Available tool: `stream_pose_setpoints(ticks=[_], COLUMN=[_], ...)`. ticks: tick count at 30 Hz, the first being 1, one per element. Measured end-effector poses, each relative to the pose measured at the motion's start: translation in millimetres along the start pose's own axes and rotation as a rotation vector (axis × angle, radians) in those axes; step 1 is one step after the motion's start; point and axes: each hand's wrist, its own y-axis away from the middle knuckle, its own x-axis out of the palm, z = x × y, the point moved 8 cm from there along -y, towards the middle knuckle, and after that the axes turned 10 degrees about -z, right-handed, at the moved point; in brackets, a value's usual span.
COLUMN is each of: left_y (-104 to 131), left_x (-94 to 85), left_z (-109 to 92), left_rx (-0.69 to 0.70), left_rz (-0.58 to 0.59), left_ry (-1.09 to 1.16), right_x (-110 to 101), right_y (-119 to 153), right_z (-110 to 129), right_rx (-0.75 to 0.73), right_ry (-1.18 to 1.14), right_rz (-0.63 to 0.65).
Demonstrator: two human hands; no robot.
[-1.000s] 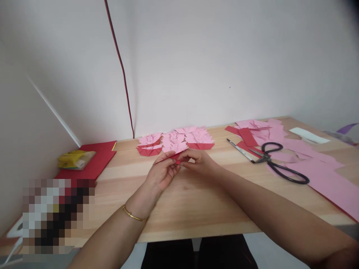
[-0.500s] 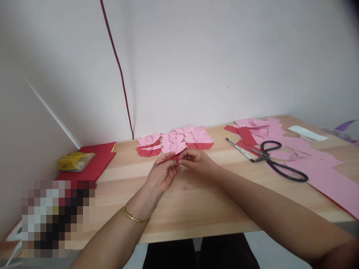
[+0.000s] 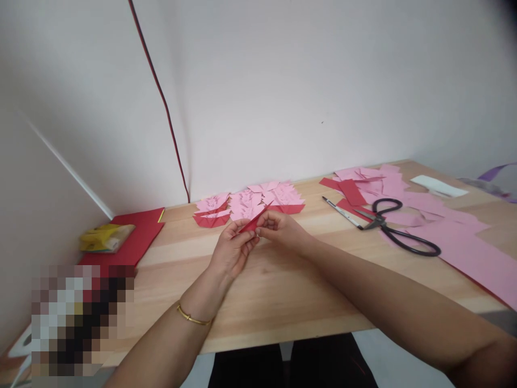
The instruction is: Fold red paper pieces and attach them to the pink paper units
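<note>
A folded piece of red paper (image 3: 253, 220) is pinched between both hands, above the middle of the wooden table. My left hand (image 3: 234, 243) grips its lower left part, thumb on top and fingers curled beneath. My right hand (image 3: 278, 229) pinches its lower edge with thumb and forefinger. The paper slants up to a point at the upper right. Just beyond the hands lie pink folded paper pieces (image 3: 246, 203) in clusters, with red boat-like folded pieces (image 3: 212, 218) at their front.
Black-handled scissors (image 3: 379, 222) lie open at the right, beside a pen (image 3: 342, 213). Pink paper sheets and scraps (image 3: 460, 242) spread behind and right of them, with a white strip (image 3: 438, 186). Red sheets (image 3: 145, 231) under a yellow packet (image 3: 105, 238) lie at the left. A wall borders the table (image 3: 283, 318).
The red paper has turned, so its tip now points up to the right and more of its face shows. Both hands stay close together on it. The view has shifted slightly.
</note>
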Motion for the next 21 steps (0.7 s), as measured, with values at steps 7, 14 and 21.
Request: stream_pose_setpoints(ticks=[7, 14, 21], left_y=[-0.9, -6.6, -2.8], left_x=[-0.4, -8.2, -8.3], left_z=[-0.6, 5.6, 9.2], left_rx=[0.025, -0.086, -0.239], left_rz=[-0.019, -0.023, -0.085], left_ry=[-0.062, -0.056, 0.01], right_x=[4.6, 4.2, 2.8], right_y=[1.7, 4.5, 17.3], right_z=[2.2, 2.4, 46.6], right_rx=[0.035, 0.018, -0.614], right_ry=[-0.04, 0.05, 0.643], right_rz=[0.032, 0.085, -0.046])
